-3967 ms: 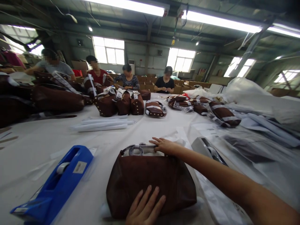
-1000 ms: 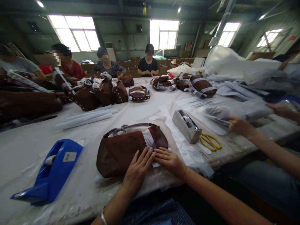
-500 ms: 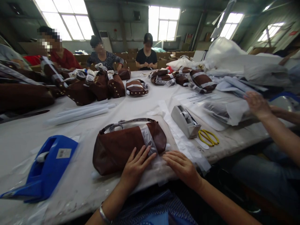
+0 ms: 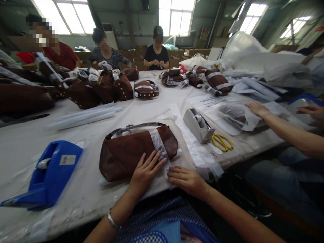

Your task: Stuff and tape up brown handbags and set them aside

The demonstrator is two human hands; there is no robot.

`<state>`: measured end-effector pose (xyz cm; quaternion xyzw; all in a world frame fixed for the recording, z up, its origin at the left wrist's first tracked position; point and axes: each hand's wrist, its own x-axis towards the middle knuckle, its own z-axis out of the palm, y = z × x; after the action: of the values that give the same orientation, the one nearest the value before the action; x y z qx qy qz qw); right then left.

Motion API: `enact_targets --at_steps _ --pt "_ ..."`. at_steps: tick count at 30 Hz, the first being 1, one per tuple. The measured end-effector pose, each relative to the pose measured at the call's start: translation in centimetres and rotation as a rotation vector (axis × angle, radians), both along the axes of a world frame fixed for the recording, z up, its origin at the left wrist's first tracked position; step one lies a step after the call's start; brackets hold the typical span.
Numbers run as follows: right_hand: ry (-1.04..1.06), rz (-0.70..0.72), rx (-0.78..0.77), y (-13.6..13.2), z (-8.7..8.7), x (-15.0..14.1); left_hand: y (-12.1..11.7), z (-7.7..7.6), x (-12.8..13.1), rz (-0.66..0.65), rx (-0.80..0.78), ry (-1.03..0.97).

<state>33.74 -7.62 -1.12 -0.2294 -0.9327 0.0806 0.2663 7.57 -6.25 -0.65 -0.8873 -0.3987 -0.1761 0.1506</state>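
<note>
A brown handbag [image 4: 126, 152] lies on its side before me, its wrapped strap towards the far side. A translucent plastic strip [image 4: 158, 141] crosses the bag near its right end. My left hand [image 4: 146, 172] rests flat with fingers stretched over the bag's near edge and the strip. Beside it, my right hand [image 4: 188, 180] lies on the plastic at the table's front edge, fingers extended and close together. Nothing shows in its grasp; its palm is hidden.
A blue tape dispenser [image 4: 54, 175] stands left, a grey tape dispenser [image 4: 198, 125] right, with yellow-handled scissors [image 4: 222, 142] beside it. Several brown bags [image 4: 101, 86] line the far side. At right, a co-worker's hand [image 4: 257, 108] touches a plastic-wrapped bundle [image 4: 235, 114]. Three people sit opposite.
My right hand has slid slightly left and closer to me, nearer the left hand. The left hand stays on the bag. The co-worker's hand has moved left onto the wrapped bundle.
</note>
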Motion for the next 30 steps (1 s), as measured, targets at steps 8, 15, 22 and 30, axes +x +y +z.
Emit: enact_targets --at_steps 8,15,22,30 --pt "-0.138 0.012 -0.111 -0.5 0.9 0.8 0.0 -0.2 0.1 0.006 -0.002 0.005" --pt "0.066 -0.002 -0.013 0.0 0.0 0.0 0.0 0.1 0.1 -0.004 0.024 -0.003" --pt "0.103 -0.011 0.025 -0.9 0.6 -0.4 0.1 0.0 0.1 0.011 0.044 0.002" --pt "0.134 -0.021 0.005 -2.3 0.8 0.1 0.0 0.2 0.1 0.007 0.05 -0.006"
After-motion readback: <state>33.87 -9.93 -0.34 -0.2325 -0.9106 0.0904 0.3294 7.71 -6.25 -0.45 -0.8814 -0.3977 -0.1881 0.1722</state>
